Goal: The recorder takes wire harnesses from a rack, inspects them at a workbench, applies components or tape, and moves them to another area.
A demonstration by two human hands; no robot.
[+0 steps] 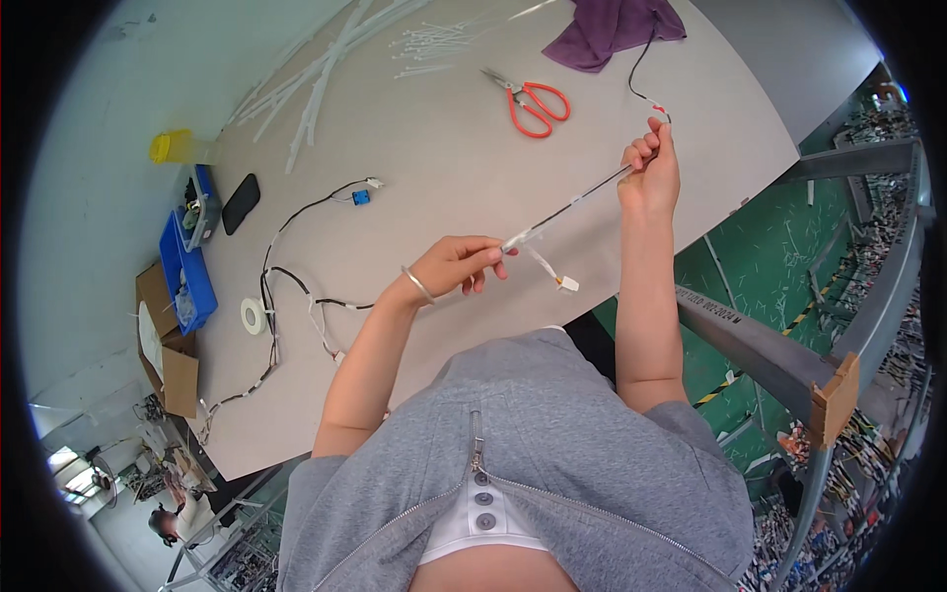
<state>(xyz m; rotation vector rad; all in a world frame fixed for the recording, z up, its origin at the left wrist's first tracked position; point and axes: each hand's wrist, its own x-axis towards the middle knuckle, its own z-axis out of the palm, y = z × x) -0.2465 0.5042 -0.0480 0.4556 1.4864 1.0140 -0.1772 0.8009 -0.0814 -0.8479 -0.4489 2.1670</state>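
A black wire harness [578, 198] is stretched taut between my two hands above the table. My left hand [462, 264] pinches it beside a white-wrapped joint, where a short branch ends in a white connector [567, 285]. Higher and to the right, my right hand [651, 173] is closed around the harness, and a thin dark end runs from it up to a purple cloth [617, 30]. Left of my left wrist, the rest of the harness lies looped on the table, with a blue connector [361, 197] on one branch.
Red-handled cutters [533, 104] lie at the far middle, near white cable ties [434, 41] and long white strips [321, 74]. Along the left stand a phone [241, 203], a blue bin [187, 276], a cardboard box [178, 370] and a tape roll [254, 316]. A metal rack [750, 340] borders the right.
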